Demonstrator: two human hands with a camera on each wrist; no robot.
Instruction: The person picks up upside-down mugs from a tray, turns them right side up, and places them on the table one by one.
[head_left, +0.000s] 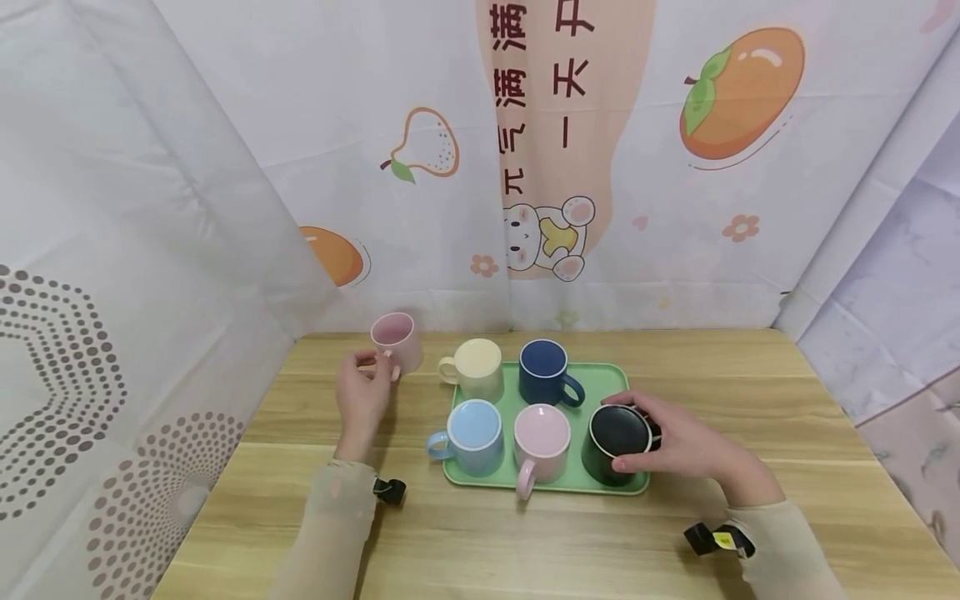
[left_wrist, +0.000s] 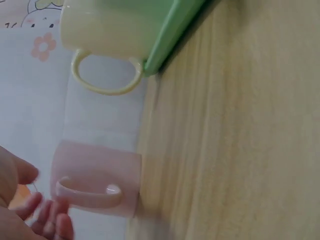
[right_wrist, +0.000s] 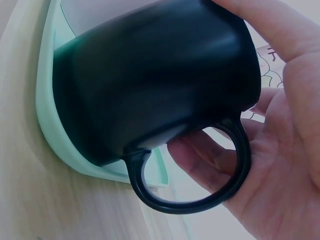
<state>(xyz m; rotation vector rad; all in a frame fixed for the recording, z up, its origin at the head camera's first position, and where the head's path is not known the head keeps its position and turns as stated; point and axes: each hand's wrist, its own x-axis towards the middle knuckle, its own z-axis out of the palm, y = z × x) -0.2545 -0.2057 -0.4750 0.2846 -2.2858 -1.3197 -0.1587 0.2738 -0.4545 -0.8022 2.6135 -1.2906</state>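
Left hand (head_left: 363, 396): fingers loosely parted by handle (left_wrist: 90, 199) of upright pink mug (head_left: 409, 353), on wooden table (head_left: 750, 375) | green tray (head_left: 603, 380): light-blue mug (head_left: 476, 442), cream mug (head_left: 480, 375), second pink mug (head_left: 543, 446), navy mug (head_left: 542, 383), black mug (head_left: 615, 437) | right hand (head_left: 686, 446): gripping black mug

Curtained booth, printed cloth walls (head_left: 450, 250), wooden table (head_left: 555, 542)

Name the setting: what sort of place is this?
Probably a makeshift recording booth rather than a working kitchen: white fruit-printed cloth hangs right behind the pale wood-grain table, and small black box-shaped devices sit at both of the person's wrists.
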